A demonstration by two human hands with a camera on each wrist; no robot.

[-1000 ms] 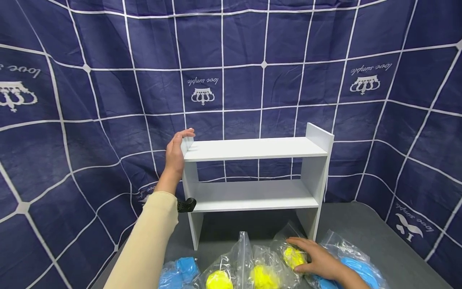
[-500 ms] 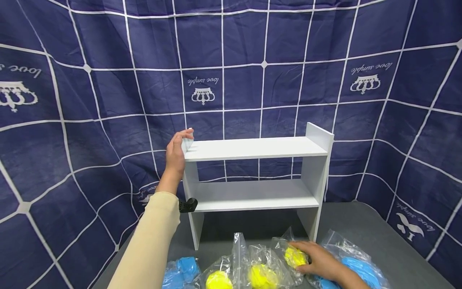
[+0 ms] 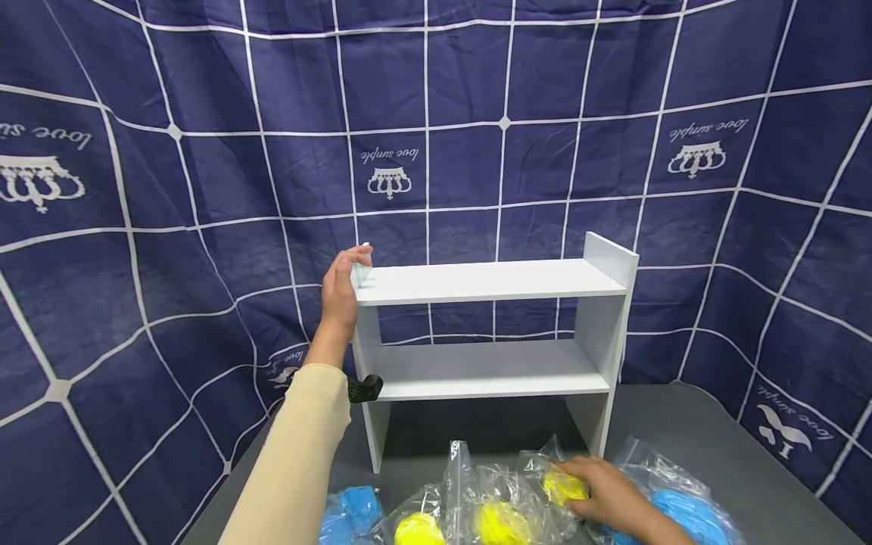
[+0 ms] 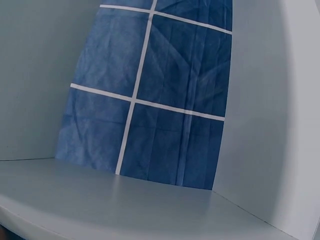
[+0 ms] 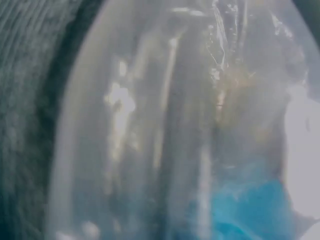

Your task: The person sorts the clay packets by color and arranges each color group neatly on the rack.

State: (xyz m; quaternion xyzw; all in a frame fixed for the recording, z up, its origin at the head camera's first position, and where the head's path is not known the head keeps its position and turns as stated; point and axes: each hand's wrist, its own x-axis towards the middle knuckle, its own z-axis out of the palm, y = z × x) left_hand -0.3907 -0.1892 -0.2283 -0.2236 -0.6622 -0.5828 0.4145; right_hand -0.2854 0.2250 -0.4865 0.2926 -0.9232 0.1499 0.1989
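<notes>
At the upper left of a white two-tier shelf (image 3: 490,280), my left hand (image 3: 338,291) holds the top of the side panel, fingertips bent over its edge. The left wrist view looks into the shelf's opening, past a white board (image 4: 120,200); that hand is out of sight there. My right hand (image 3: 609,492) grips a clear plastic bag with a yellow, rounded lump (image 3: 562,486) inside, in front of the shelf's right leg. Clear plastic (image 5: 125,150) fills the right wrist view, with a blue patch (image 5: 255,210) behind it.
Two more clear bags with yellow contents (image 3: 500,522) (image 3: 418,528) lie left of my right hand. Blue contents in bags (image 3: 688,515) lie at the right, and a blue bundle (image 3: 357,507) at the left. A dark blue, white-lined curtain (image 3: 463,166) hangs behind the grey surface (image 3: 654,409).
The view shifts slightly left, so everything sits a little further right. My right hand's fingers have closed in around the yellow bagged lump. My left hand stays on the shelf panel.
</notes>
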